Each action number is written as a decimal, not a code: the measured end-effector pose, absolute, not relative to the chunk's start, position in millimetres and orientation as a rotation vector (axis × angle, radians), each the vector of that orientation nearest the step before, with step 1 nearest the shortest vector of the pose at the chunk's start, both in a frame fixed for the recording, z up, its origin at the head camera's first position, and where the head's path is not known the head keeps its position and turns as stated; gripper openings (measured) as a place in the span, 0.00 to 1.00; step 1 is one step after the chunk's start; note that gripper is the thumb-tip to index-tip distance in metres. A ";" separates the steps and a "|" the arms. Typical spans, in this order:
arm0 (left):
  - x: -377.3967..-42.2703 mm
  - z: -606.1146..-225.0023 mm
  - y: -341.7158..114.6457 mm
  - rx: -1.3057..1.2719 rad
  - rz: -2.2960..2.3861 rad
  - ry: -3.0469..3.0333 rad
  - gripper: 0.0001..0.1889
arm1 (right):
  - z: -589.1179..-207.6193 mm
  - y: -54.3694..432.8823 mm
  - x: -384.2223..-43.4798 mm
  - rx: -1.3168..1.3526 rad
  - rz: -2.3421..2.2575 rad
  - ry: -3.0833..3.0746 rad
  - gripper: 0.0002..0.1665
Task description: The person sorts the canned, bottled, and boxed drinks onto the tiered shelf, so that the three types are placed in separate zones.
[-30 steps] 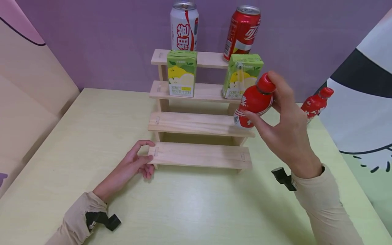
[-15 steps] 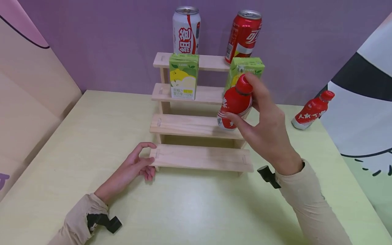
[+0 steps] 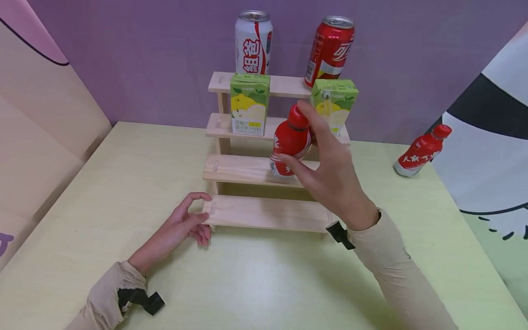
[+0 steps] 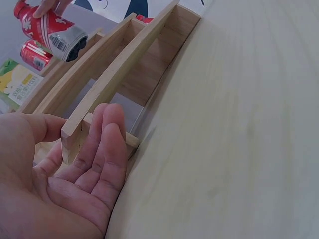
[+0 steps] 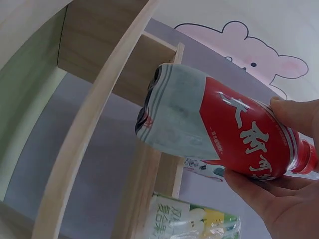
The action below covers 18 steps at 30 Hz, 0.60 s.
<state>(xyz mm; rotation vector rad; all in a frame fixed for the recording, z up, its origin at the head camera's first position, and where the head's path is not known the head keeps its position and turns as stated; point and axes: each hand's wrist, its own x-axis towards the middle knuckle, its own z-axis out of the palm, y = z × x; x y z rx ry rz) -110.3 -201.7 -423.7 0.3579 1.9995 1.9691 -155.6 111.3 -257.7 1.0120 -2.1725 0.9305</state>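
Note:
In the head view my right hand (image 3: 330, 169) holds a small red soda bottle (image 3: 290, 142) between thumb and fingers, near its cap and side. The bottle is slightly tilted and overlaps the second-lowest board of a stepped wooden shelf (image 3: 264, 211). In the right wrist view the base of the red bottle (image 5: 239, 129) points toward the boards. My left hand (image 3: 181, 222) grips the left end of the lowest board. The left wrist view shows that board end (image 4: 75, 130) between the thumb and fingers of my left hand (image 4: 75, 184).
A white can (image 3: 253, 43) and a red can (image 3: 330, 51) stand on the top board. Below them, two green juice cartons, left (image 3: 249, 105) and right (image 3: 339, 103), stand one step down. Another red bottle (image 3: 420, 150) stands on the table (image 3: 255, 279) at the right.
My right hand has carried the red bottle leftward across the front of the shelf, uncovering the right carton and the other bottle. The left hand keeps its grip on the board.

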 end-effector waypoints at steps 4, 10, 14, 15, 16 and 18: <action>-110.3 -423.3 -201.8 0.352 1.965 2.001 0.20 | -262.5 103.1 -159.1 1.045 0.947 -2.152 0.53; -110.2 -422.9 -201.9 0.344 1.971 2.000 0.20 | -265.0 89.3 -164.7 1.087 0.974 -2.130 0.53; -109.6 -422.7 -201.8 0.351 1.973 2.004 0.20 | -266.0 81.1 -168.5 1.114 1.009 -2.114 0.52; -109.3 -422.6 -201.6 0.357 1.973 2.005 0.20 | -266.4 79.3 -169.2 1.120 1.015 -2.109 0.52; -109.0 -422.6 -201.3 0.365 1.974 2.006 0.20 | -266.9 77.7 -170.0 1.123 1.024 -2.104 0.52; -108.5 -422.8 -200.7 0.377 1.975 2.005 0.20 | -267.6 74.5 -171.3 1.132 1.035 -2.098 0.52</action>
